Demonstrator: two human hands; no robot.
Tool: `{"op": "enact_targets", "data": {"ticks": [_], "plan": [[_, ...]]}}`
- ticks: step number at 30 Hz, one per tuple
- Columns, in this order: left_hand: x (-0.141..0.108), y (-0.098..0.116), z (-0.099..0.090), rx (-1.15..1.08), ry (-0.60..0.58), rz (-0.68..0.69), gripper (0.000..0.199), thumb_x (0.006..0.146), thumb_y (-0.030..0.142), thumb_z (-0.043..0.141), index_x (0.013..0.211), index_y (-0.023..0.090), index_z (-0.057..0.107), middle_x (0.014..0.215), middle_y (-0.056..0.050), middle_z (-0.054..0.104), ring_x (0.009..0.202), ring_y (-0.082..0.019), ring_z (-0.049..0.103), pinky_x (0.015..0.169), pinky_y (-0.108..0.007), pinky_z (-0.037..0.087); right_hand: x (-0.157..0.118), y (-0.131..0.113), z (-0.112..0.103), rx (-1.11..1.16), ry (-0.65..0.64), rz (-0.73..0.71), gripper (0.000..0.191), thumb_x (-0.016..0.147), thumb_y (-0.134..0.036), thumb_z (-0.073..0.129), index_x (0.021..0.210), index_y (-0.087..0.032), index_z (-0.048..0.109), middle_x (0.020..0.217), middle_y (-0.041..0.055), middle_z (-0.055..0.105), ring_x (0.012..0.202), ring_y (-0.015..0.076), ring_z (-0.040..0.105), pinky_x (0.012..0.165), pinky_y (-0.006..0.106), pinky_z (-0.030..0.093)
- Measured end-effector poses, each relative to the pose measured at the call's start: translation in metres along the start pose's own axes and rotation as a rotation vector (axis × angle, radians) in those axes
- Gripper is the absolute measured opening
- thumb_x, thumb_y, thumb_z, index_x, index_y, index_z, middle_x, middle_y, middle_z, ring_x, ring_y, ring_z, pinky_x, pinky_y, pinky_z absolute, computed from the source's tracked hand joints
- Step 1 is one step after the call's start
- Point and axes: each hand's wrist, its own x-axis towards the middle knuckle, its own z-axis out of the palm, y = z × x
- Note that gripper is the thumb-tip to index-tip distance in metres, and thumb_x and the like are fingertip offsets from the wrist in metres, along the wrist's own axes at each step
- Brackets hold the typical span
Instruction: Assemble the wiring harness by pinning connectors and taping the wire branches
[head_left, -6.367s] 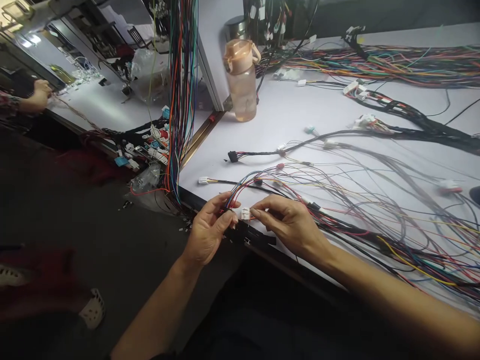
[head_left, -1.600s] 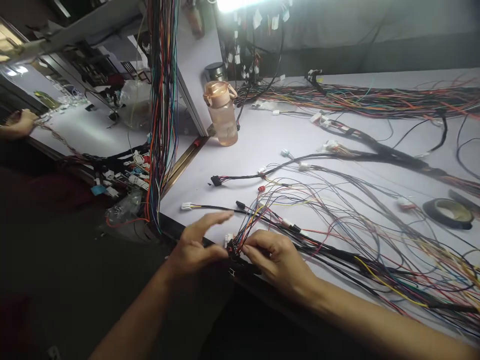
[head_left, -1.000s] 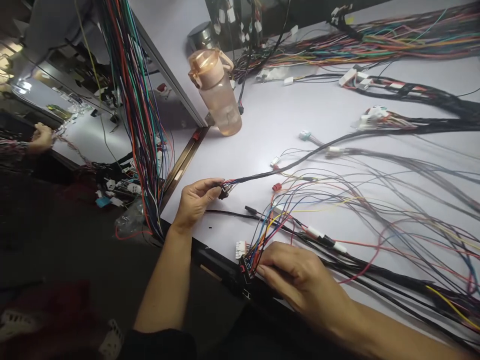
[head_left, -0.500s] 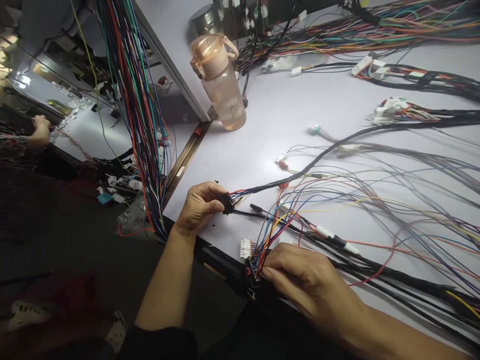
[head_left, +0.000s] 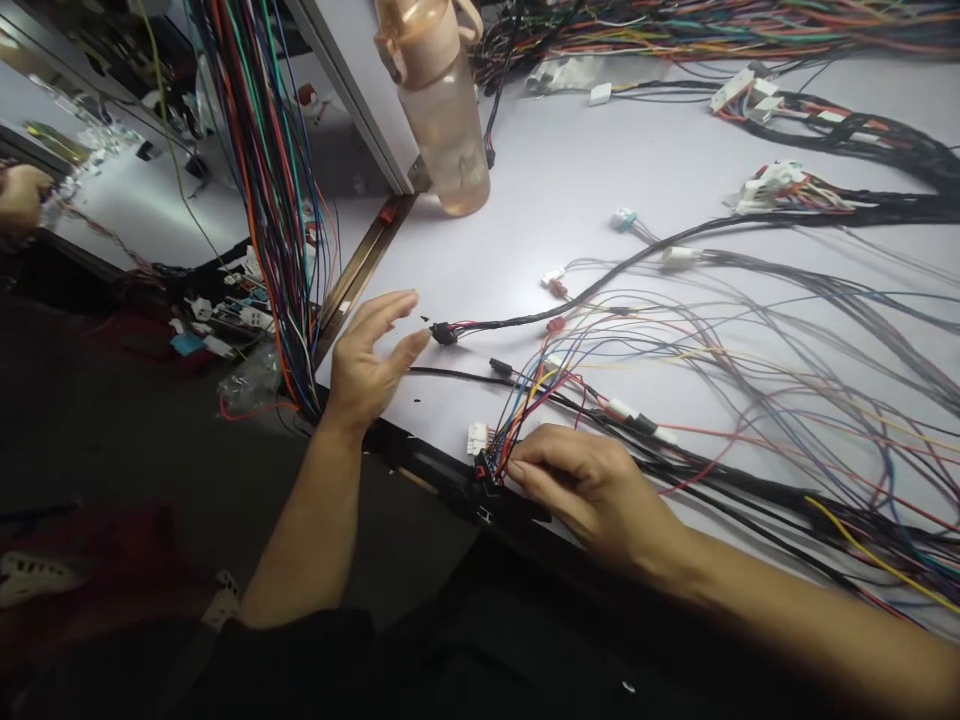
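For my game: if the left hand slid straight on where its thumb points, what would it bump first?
The left hand would likely meet the black connector by its thumb; whether they touch is unclear.

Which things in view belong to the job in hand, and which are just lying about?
Likely the job:
coloured wires, pinched by right hand
black connector on their end
white connector beside it
black plug by left hand

Apparently lying about:
peach bottle
clear plastic bag
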Motion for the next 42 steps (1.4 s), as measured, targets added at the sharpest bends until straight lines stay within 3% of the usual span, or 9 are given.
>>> {"op": "enact_targets", "data": {"ticks": [2,6,10,13,18,23,28,37,42], "plan": [[-0.023,0.018,-0.005,0.034,0.008,0.052,0.033,0.082,0.040,0.068,0.111,0.024,0.070,0.112,-0.008,0.066,0.103,-0.020,0.059,0.094,-0.034,0.046,0.000,-0.001,0.001,-0.003,0.012,0.009,0.017,0.091,-0.016,0.055,0.080,-0.016,0.067,0.075,0.0025,0.068,0.067,0.0105,0.061,0.065,0.021,0.047],[-0.079,0.052,0.004,-0.111,-0.274,-0.042,0.065,0.071,0.054,0.073,0.126,0.022,0.061,0.113,-0.009,0.066,0.098,-0.021,0.060,0.090,-0.033,0.048,-0.002,-0.004,0.003,-0.020,0.044,0.003,0.014,0.090,-0.015,0.057,0.081,-0.016,0.069,0.077,0.0019,0.069,0.067,0.0098,0.061,0.065,0.020,0.046],[-0.108,0.069,0.022,-0.201,-0.262,-0.220,0.058,0.069,0.035,0.081,0.123,0.022,0.061,0.110,-0.008,0.068,0.098,-0.021,0.064,0.088,-0.031,0.050,-0.005,-0.005,0.005,-0.042,0.080,-0.064,0.011,0.089,-0.016,0.060,0.083,-0.016,0.070,0.079,0.0026,0.070,0.069,0.0102,0.062,0.066,0.020,0.047],[-0.108,0.074,0.026,-0.220,-0.236,-0.185,0.044,0.073,0.022,0.079,0.114,0.021,0.065,0.108,-0.007,0.068,0.098,-0.019,0.064,0.086,-0.029,0.052,-0.008,-0.006,0.005,-0.066,0.088,-0.143,0.011,0.089,-0.014,0.060,0.083,-0.015,0.070,0.079,0.0038,0.070,0.070,0.0111,0.064,0.066,0.020,0.049],[-0.102,0.079,0.019,-0.157,-0.215,0.013,0.046,0.070,0.015,0.080,0.113,0.021,0.067,0.105,-0.006,0.069,0.097,-0.018,0.065,0.084,-0.028,0.053,-0.013,-0.008,0.007,-0.159,0.131,-0.296,0.013,0.089,-0.012,0.058,0.086,-0.015,0.071,0.082,0.0058,0.072,0.071,0.0126,0.067,0.066,0.020,0.051],[-0.107,0.080,0.012,-0.048,-0.265,0.121,0.051,0.070,0.011,0.079,0.119,0.020,0.064,0.107,-0.007,0.069,0.099,-0.018,0.065,0.088,-0.029,0.054,-0.021,-0.007,0.012,-0.276,0.127,-0.306,0.015,0.089,-0.015,0.057,0.086,-0.016,0.071,0.081,0.0066,0.071,0.070,0.0146,0.068,0.066,0.022,0.053],[-0.109,0.078,0.009,-0.020,-0.285,0.123,0.054,0.070,0.012,0.079,0.121,0.021,0.062,0.108,-0.006,0.068,0.100,-0.017,0.065,0.088,-0.027,0.054,-0.022,-0.012,0.008,-0.223,0.090,-0.248,0.016,0.089,-0.014,0.059,0.099,-0.020,0.070,0.095,0.0054,0.072,0.082,0.0152,0.069,0.073,0.023,0.054],[-0.099,0.079,0.009,-0.039,-0.399,0.187,0.051,0.070,0.013,0.079,0.119,0.018,0.064,0.105,-0.007,0.070,0.094,-0.017,0.068,0.081,-0.024,0.057,-0.026,-0.007,0.010,-0.183,0.079,-0.341,0.015,0.090,-0.009,0.052,0.091,-0.015,0.066,0.085,0.0069,0.069,0.081,0.0157,0.067,0.074,0.024,0.055],[-0.095,0.078,0.012,-0.033,-0.377,0.158,0.053,0.069,0.016,0.080,0.120,0.018,0.064,0.104,-0.007,0.071,0.093,-0.018,0.068,0.081,-0.024,0.058,-0.024,-0.004,0.008,-0.112,0.102,-0.291,0.011,0.090,-0.012,0.055,0.091,-0.014,0.065,0.085,0.0073,0.068,0.078,0.0152,0.066,0.072,0.023,0.055]]}}
